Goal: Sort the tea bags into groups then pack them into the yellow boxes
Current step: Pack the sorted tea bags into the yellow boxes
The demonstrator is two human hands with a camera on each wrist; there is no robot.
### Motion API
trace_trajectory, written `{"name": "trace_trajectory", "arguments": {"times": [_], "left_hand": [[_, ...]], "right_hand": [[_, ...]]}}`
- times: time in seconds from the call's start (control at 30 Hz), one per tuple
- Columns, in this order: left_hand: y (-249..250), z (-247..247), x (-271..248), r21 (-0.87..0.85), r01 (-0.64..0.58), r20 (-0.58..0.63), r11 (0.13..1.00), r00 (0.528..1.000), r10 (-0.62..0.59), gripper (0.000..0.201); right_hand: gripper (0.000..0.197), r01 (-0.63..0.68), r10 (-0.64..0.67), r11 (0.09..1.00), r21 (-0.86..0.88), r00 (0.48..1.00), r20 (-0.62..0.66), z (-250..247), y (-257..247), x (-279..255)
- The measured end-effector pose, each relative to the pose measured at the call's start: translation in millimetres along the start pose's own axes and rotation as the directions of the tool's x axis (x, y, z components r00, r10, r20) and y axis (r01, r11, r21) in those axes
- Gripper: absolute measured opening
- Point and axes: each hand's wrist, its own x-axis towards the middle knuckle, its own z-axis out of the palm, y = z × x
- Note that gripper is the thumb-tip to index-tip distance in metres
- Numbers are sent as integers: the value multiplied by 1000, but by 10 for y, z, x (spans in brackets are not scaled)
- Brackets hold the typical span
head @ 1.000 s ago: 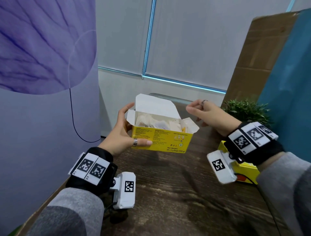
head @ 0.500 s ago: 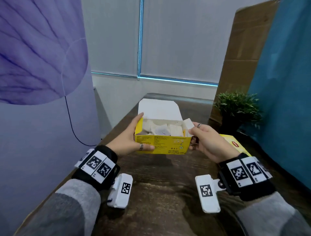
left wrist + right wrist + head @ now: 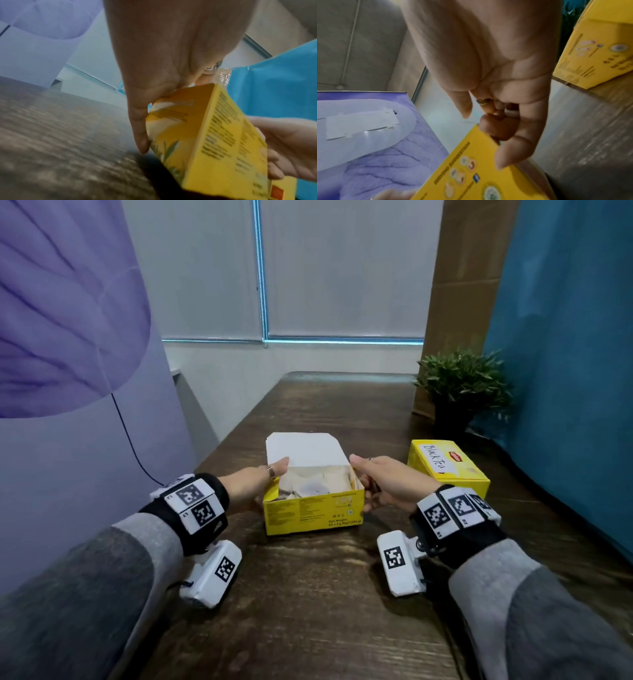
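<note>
The open yellow box point(image 3: 313, 508) stands at the centre of the head view on the dark wooden worktop point(image 3: 308, 594), held at both ends. The left hand point(image 3: 255, 484) grips its left end: in the left wrist view the fingers point(image 3: 139, 135) run down the end panel while the thumb hooks over the top edge. The right hand point(image 3: 387, 484) grips the right end, its fingers point(image 3: 506, 152) curled against the yellow card in the right wrist view.

Judging by how things lie, packing looks far along. The box is filled with pale tea bags point(image 3: 313, 484), packed close and reaching near the rim, and no loose bags show on the worktop. What seems left for this box is to fold down the white lid flap point(image 3: 303, 451), which stands up at the far side, and close it. The right side flap looks tucked in already; the left one cannot be made out.

A second yellow box point(image 3: 448, 470), closed and bearing a white label reading "Black Tea", lies just right of the right hand, in front of a small potted plant point(image 3: 462, 385) at the right of the frame. That one appears finished.

The open box is thin printed card, yellow outside and white inside, with small dark print on its near face.
</note>
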Motion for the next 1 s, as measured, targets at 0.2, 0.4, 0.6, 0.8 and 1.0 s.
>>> {"name": "trace_trajectory", "arguments": {"times": [0.2, 0.4, 0.6, 0.8, 1.0], "left_hand": [[28, 14, -57, -37, -120, -9, 992, 993, 120, 88], [7, -43, -81, -100, -97, 24, 990, 995, 100, 114], [90, -78, -216, 47, -295, -127, 954, 946, 299, 78], [162, -140, -306, 503, -392, 79, 771, 908, 411, 48], [210, -152, -374, 524, -309, 261, 794, 945, 196, 67]], "right_hand": [[54, -50, 48, 998, 41, 998, 51, -136, 102, 44], [56, -61, 57, 998, 24, 990, 129, -206, 153, 68], [30, 101, -106, 993, 53, 991, 84, -248, 139, 32], [51, 154, -70, 921, -359, 969, 237, -262, -43, -139], [71, 165, -37, 812, -560, 972, 233, -167, -70, -180]]}}
